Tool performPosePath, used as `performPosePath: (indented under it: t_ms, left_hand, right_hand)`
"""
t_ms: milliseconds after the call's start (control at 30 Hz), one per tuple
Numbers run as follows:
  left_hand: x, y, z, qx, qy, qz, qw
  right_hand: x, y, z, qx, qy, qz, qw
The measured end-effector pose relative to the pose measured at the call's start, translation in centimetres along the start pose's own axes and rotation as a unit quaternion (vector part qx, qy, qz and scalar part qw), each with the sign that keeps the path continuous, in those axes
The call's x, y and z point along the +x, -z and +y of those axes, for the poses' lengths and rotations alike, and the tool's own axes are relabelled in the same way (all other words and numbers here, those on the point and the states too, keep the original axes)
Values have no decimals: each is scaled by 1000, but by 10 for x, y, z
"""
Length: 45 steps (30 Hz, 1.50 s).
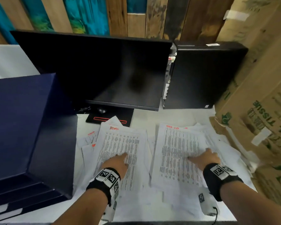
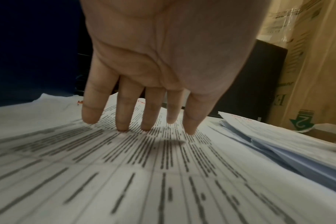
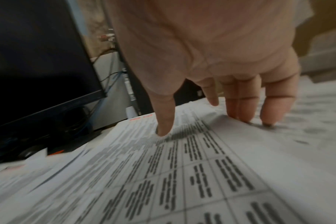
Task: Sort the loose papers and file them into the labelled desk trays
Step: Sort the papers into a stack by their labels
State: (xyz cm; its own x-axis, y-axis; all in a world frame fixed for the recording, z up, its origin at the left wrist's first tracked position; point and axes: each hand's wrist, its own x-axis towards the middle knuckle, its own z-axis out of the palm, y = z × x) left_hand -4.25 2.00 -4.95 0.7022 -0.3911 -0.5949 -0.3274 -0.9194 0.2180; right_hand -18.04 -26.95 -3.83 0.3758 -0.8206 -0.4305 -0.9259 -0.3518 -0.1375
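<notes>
— Fingers (image 2: pixel 123 118)?
— Straight and spread on both; left hand (image 1: pixel 116 163) presses the ADMIN sheet (image 1: pixel 120 150), right hand (image 1: pixel 204 157) the right sheet (image 1: pixel 178 153).
— Orientation?
— Both lie flat on the desk (image 1: pixel 152 117), long axis toward the monitor (image 1: pixel 104 69), red headings farthest.

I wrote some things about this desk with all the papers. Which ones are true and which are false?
1. The left hand rests its straight fingers on the sheet marked ADMIN. True.
2. The right hand is lifting a sheet high in the air. False: its fingers press on the right pile of papers, which lies on the desk.
3. The monitor screen is dark. True.
4. The dark blue trays stand on the right of the papers. False: they stand on the left; cardboard boxes are on the right.
5. The writing at the top of the sheets is red. True.
</notes>
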Motion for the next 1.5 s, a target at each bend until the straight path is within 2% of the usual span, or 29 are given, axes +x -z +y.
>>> performPosePath:
  t_ms: [100, 167, 233, 333, 433, 533, 600, 667, 733, 800, 900, 967, 1033, 1133, 1200, 1267, 1400, 1433, 1500]
  left_hand:
    - [4, 7, 9, -18, 30, 17, 999]
    - [9, 8, 13, -2, 43, 3, 999]
    - [10, 8, 18, 37, 48, -13, 998]
    - [7, 7, 25, 83, 45, -1, 996]
    - [5, 12, 31, 55, 44, 21, 997]
    - [7, 18, 38, -57, 16, 33, 998]
    - [8, 19, 47, -183, -24, 38, 982]
    - [8, 16, 56, -323, -49, 33, 945]
    - [9, 10, 62, -427, -51, 22, 903]
    - [9, 6, 63, -453, -67, 37, 888]
    - [8, 5, 57, -441, -57, 92, 891]
    - [11, 7, 47, -416, -16, 123, 901]
    - [15, 11, 32, -385, 42, 144, 911]
    - [24, 16, 5, -369, 116, 159, 909]
    - [31, 17, -13, -383, 139, 171, 897]
    - [36, 17, -24, -428, 138, 188, 873]
    - [41, 13, -27, -558, 118, 201, 796]
    - [42, 11, -26, -572, 116, 196, 788]
    - [43, 9, -24, -549, 114, 186, 807]
  right_hand:
    - [16, -1, 13, 63, -48, -45, 996]
    - [19, -4, 18, 93, -54, -70, 992]
    - [20, -5, 21, 87, -33, -86, 992]
    - [14, -9, 22, 111, 7, -76, 991]
    - [14, -10, 22, 165, 48, -45, 984]
    - [14, -3, 25, 183, 64, -63, 979]
    - [14, 3, 27, 204, 70, -86, 973]
    - [12, 6, 26, 220, 88, -117, 964]
    - [4, 8, 19, 229, 137, -137, 954]
    - [-7, 6, 8, 264, 189, -154, 933]
    - [-16, 0, -7, 288, 233, -180, 911]
    - [-8, -7, -11, 287, 215, -150, 921]
    - [8, -6, -8, 246, 183, -61, 950]
    - [33, 7, 6, 150, 91, 23, 984]
    - [49, 16, 18, 80, 16, 29, 996]
    - [62, 19, 29, 53, -27, 9, 998]
    - [70, 19, 33, 29, -45, -17, 998]
    - [68, 20, 31, 14, -46, -11, 999]
    - [68, 20, 30, 9, -44, 13, 999]
